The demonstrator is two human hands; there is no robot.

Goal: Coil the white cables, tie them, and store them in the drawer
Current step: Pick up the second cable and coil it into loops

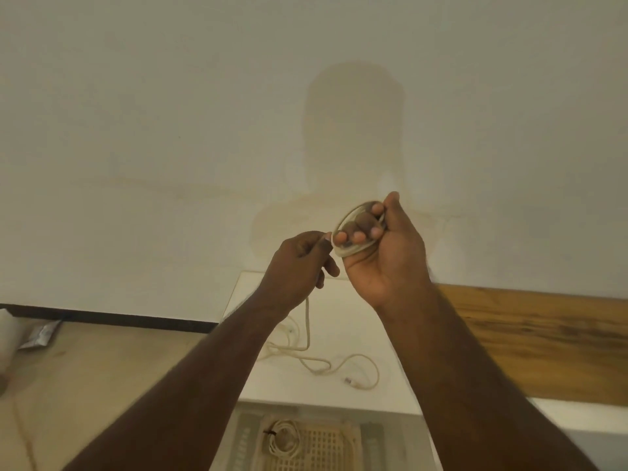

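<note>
The wall (204, 130) fills the upper view, behind both raised hands. Below the fingers stands a white cabinet (384, 396), and below its front edge the drawer (368, 440) stands open.

The drawer holds a slatted tray (326, 450). On that tray lies one tied coil (283, 440), bound at its left side by a dark tie (269, 433). Judged from this, one cable is already coiled, tied and stored.

A second cable is in work. Its loose run (307, 331) hangs from under the left fingers down to the cabinet top, where it lies in slack bends and ends in a plug (350, 381). A further tangle of white cable lies at the left part of that top; whether it belongs to the same cable cannot be told.

The right hand (384, 253) is palm-up with its fingers curled through a small hand coil (353, 232), which wraps around them; the thumb points up beside it. The left hand (299, 260) sits just left of those fingers and pinches the cable between thumb and forefinger, feeding the next turn; its other fingers are curled loosely.

Remaining work, as judged: wind the slack run onto the hand coil, tie it, and place it in the drawer. No loose tie is visible near either hand.
</note>
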